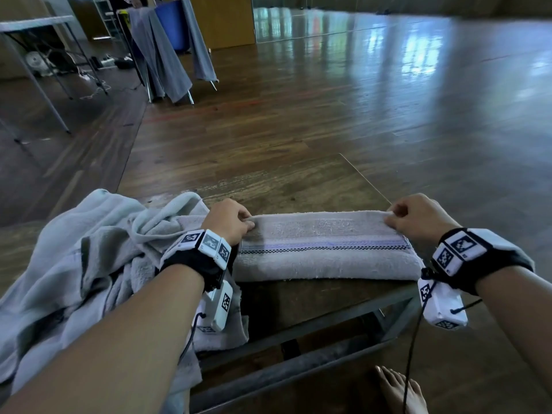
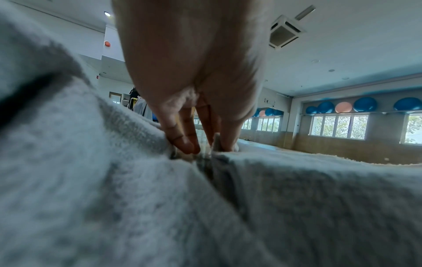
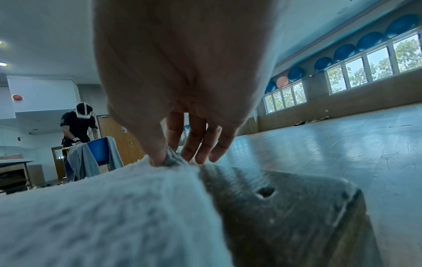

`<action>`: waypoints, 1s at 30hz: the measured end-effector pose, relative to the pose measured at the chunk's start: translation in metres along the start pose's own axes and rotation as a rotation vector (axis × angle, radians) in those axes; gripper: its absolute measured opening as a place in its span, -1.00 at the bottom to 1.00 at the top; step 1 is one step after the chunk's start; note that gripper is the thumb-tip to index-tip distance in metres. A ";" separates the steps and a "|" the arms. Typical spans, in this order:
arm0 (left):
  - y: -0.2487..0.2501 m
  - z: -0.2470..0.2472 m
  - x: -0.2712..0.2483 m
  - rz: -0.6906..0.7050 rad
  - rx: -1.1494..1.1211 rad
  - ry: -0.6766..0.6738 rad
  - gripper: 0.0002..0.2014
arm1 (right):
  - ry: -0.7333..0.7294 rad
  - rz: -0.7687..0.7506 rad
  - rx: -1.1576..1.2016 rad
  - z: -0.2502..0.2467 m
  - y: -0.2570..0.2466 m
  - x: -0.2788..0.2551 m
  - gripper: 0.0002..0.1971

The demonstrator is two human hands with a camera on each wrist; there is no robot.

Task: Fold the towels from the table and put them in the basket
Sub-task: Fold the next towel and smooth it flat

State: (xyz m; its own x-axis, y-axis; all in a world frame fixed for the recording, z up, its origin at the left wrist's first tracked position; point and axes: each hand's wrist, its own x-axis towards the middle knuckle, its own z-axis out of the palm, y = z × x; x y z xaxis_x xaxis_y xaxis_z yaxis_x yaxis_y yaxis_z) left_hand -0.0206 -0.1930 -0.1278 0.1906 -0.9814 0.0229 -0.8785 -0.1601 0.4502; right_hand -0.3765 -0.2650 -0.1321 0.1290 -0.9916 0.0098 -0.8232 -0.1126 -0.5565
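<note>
A grey towel [image 1: 325,249] with a purple stripe and a checked band lies folded lengthwise across the wooden table [image 1: 286,186]. My left hand [image 1: 228,221] pinches its far left corner, thumb against fingers. My right hand [image 1: 415,216] pinches the far right corner. The left wrist view shows the fingertips [image 2: 187,144] gripping the towel [image 2: 297,180] edge. The right wrist view shows the thumb [image 3: 157,155] and forefinger nipping the towel [image 3: 114,207] corner, the other fingers loose. A heap of unfolded pale grey towels [image 1: 74,264] lies under my left forearm. No basket is in view.
The table's right corner [image 3: 319,198] lies just beyond my right hand. A bare foot [image 1: 400,389] stands on the floor below. At the back left, another person [image 3: 77,122] stands at a rack [image 1: 170,49] hung with grey towels, beside a folding table [image 1: 35,25].
</note>
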 end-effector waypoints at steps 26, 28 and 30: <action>0.025 -0.077 -0.061 0.413 -0.190 0.529 -0.68 | 0.527 -0.402 0.276 -0.073 -0.058 -0.042 -0.89; 0.023 -0.082 -0.064 0.431 -0.215 0.569 -0.70 | 0.518 -0.430 0.368 -0.074 -0.054 -0.049 -0.83; 0.019 -0.078 -0.068 0.445 -0.142 0.499 -0.83 | 0.389 -0.359 0.336 -0.067 -0.041 -0.056 -0.80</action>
State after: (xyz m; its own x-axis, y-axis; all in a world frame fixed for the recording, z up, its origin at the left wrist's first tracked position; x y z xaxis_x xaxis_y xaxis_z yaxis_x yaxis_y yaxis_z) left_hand -0.0159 -0.1209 -0.0511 0.0334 -0.7784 0.6269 -0.8605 0.2966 0.4141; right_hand -0.3870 -0.2095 -0.0538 0.1018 -0.8534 0.5112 -0.5388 -0.4793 -0.6928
